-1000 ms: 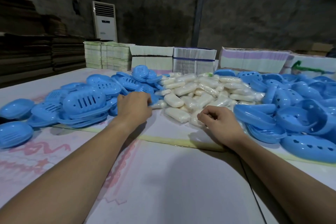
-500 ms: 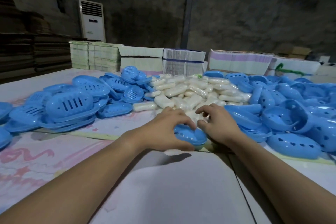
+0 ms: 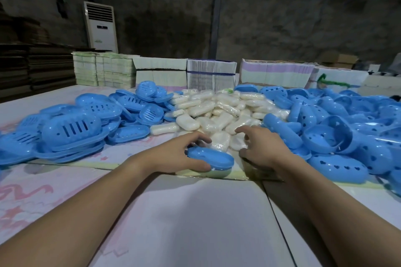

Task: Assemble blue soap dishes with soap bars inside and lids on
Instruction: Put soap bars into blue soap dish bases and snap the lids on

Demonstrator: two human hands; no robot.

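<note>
My left hand (image 3: 180, 154) grips a blue oval soap dish piece (image 3: 211, 158) at the table's middle, thumb under its near edge and fingers over the far side. My right hand (image 3: 260, 147) hovers just right of it with fingers spread, over the near edge of a heap of wrapped white soap bars (image 3: 217, 112); whether it touches a bar is unclear. Blue slotted dish parts (image 3: 71, 128) are piled at the left. Blue parts with heart-shaped holes (image 3: 338, 136) are piled at the right.
Stacks of flat printed cartons (image 3: 211, 73) line the table's far edge. A white standing air conditioner (image 3: 101, 26) is by the back wall. Pale cardboard sheets (image 3: 195, 219) cover the table between my forearms.
My left hand has carried a blue dish piece from the left pile to the middle. My right hand has opened and drawn slightly away from that piece.
</note>
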